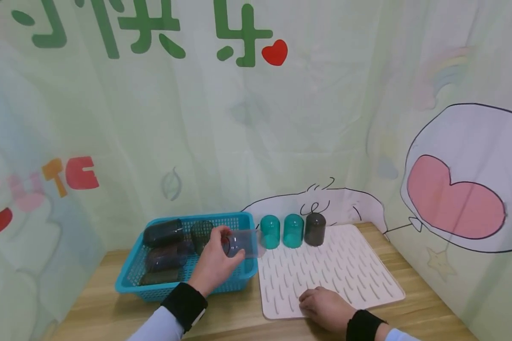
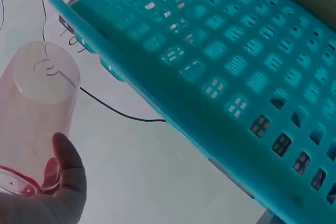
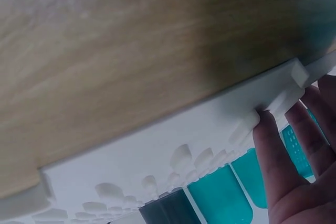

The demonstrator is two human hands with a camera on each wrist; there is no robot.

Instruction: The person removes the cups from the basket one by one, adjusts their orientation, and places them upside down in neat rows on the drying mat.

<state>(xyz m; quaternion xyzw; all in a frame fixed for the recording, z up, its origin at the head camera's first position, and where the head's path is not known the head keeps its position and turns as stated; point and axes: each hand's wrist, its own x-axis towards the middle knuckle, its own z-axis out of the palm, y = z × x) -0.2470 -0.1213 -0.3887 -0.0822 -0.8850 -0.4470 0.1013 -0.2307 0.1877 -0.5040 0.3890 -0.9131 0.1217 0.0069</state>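
My left hand [image 1: 217, 260] grips a clear, pinkish tumbler [image 1: 246, 242] near its open end, fingers on one side and thumb on the other. The tumbler lies sideways in the air over the right rim of a blue plastic basket [image 1: 132, 265], its base pointing at the mat. In the left wrist view the tumbler [image 2: 44, 93] appears beside the basket's perforated wall [image 2: 226, 66]. My right hand [image 1: 327, 309] rests on the near edge of a white ridged drying mat [image 1: 345, 274]. Its fingers [image 3: 275, 156] touch the mat's ridges, holding nothing.
Along the mat's back left edge, two teal tumblers [image 1: 270, 232] and one dark grey tumbler [image 1: 315, 229] stand upside down in a row. Several dark tumblers [image 1: 164, 233] lie in the basket. A printed curtain [image 1: 324, 118] hangs behind the wooden table [image 1: 94, 308].
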